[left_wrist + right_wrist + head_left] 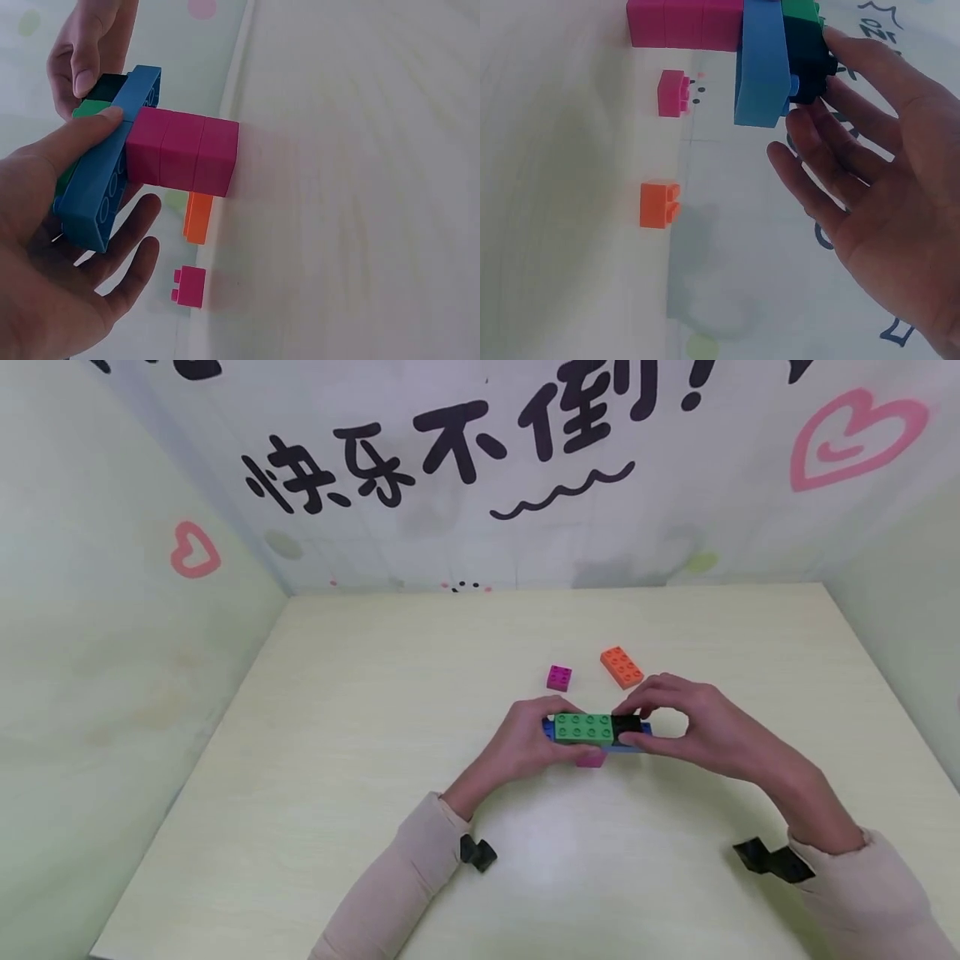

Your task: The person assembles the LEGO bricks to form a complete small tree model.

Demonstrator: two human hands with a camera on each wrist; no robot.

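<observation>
Room: pale back wall (pixel 360 552) with black lettering and pink heart, plain-ish side walls. Table (pixel 337 752): light wood-look top, flat, smooth, faint sheen; bricks could slide on it.

Hands, bare, pale sleeves. Left hand (pixel 525 739): half closed, thumb one side, index other side, gripping the plastic toy-brick assembly (pixel 588 735); outer fingers loose. Right hand (pixel 712 731): thumb and forefinger pinch the small black plastic brick (pixel 624 724), other fingers spread free.

Assembly sits between the hands, right of table centre; can't tell if its foot touches the table. Column of three pink plastic blocks (pixel 180 152), long blue plastic bar (pixel 762 75) across its top, maybe two bricks end to end. Green studded plastic brick (pixel 583 727) on the bar, black one just beside it. Handling: likely light, stiff, slightly slick, hard to break, but top-heavy; joints could pop under twisting. Best hold: bar's long sides, over the column.

Loose beyond the hands: orange oblong plastic brick (pixel 622 667), then small magenta plastic brick (pixel 558 678) left of it, apart.
</observation>
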